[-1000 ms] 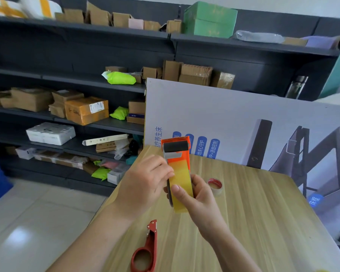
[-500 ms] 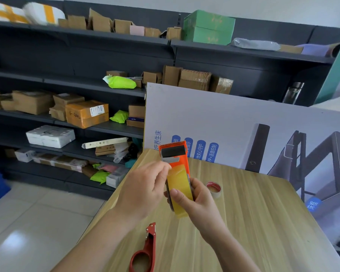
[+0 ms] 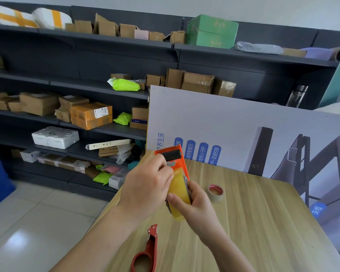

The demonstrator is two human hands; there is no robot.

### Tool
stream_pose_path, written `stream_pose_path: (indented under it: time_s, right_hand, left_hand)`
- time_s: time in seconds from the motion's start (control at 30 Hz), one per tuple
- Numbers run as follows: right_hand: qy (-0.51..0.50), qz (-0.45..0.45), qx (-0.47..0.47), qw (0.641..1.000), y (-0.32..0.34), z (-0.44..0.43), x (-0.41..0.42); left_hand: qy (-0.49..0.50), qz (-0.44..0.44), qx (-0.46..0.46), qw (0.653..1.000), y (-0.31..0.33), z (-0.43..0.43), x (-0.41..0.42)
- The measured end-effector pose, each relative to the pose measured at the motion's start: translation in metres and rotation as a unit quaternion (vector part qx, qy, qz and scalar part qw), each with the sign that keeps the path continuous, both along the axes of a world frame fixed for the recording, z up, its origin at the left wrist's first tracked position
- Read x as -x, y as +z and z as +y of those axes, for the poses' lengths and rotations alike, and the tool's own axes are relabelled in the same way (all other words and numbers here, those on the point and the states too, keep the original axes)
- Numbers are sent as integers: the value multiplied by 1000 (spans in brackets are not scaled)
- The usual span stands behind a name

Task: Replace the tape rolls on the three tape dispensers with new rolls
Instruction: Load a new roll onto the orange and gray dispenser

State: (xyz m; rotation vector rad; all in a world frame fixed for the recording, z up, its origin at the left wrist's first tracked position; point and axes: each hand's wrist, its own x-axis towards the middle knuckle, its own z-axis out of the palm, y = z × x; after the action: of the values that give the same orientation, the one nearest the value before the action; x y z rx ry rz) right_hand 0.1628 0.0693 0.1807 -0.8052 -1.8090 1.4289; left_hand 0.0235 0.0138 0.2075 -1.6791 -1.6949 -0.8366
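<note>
While the right hand (image 3: 196, 207) clamps the orange plastic tape dispenser (image 3: 182, 165) above the wooden table (image 3: 263, 222), the left hand (image 3: 145, 185), pinching its yellowish tape roll (image 3: 180, 185), should feed the end straight forward.

- The left hand (image 3: 145, 189) has crept up the dispenser (image 3: 182, 163). Its fingertips (image 3: 170, 173), beside the middle of the roll (image 3: 180, 190) a second ago, now sit at the roll's top edge, just under the grey blade.
- The dispenser's head leans further left than before.
</note>
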Motion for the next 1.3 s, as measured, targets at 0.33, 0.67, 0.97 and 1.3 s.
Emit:
stream_pose_path:
  time_s: [0.33,0.67,0.97,1.3]
  right_hand:
    - [46,-82,43,995,16,9,-6]
    - [27,-145,29,989,20,5,-5]
    - [9,-145,48,988,21,12,-6]
    - [31,-167,39,985,19,18,-3]
  left_hand:
    - [-46,211,23,976,24,21,15]
    - [-59,189,107,974,30,42,26]
    - [-83,66,152,983,33,45,27]
    - [-8,-18,209,978,44,48,23]
